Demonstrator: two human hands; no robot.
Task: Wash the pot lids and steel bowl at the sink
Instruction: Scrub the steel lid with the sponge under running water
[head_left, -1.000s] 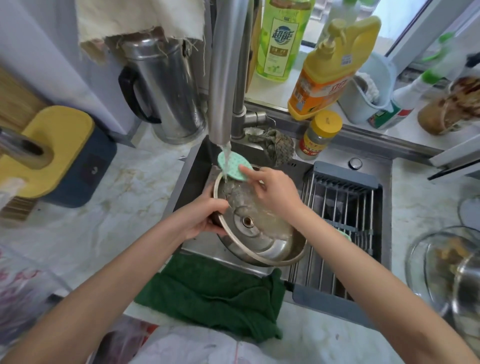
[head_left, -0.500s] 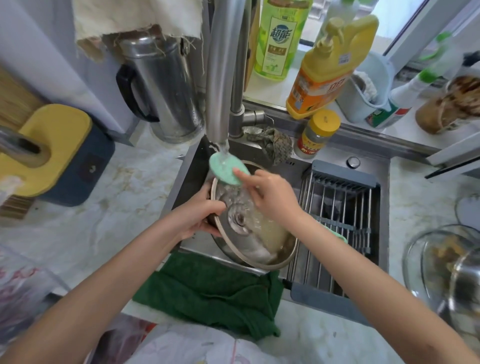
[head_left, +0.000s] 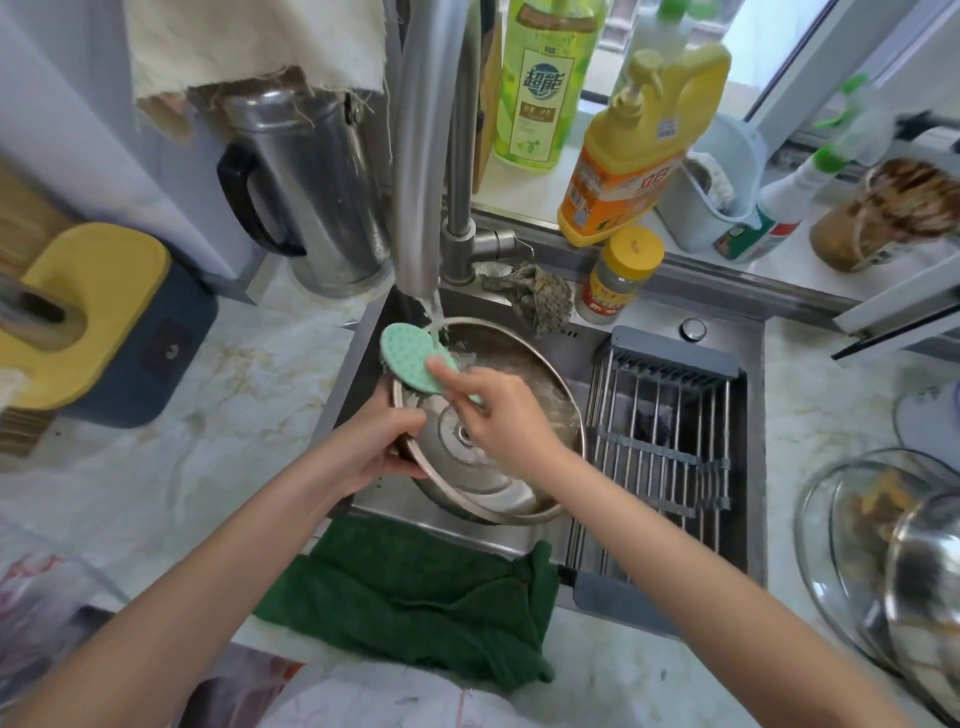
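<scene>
Pot lid (head_left: 498, 483) in sink (head_left: 644, 319) under faucet (head_left: 421, 156).
Drain rack (head_left: 670, 431) at its 3 o'clock, towel (head_left: 415, 592) at 6, kettle (head_left: 311, 192) at 10.

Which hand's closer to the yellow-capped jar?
Right. The right hand, holding the scrubber on the pot lid, is front-left of the jar; the left hand grips the lid's left rim, farther off.

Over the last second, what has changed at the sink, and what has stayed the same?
The right grip slid the green scrubber leftwards along the far rim of the steel lid, toward the left grip; the water now falls at the scrubber's right edge. Nothing was taken or let go. The left grip still holds the lid's left rim, and the tap still runs.
</scene>
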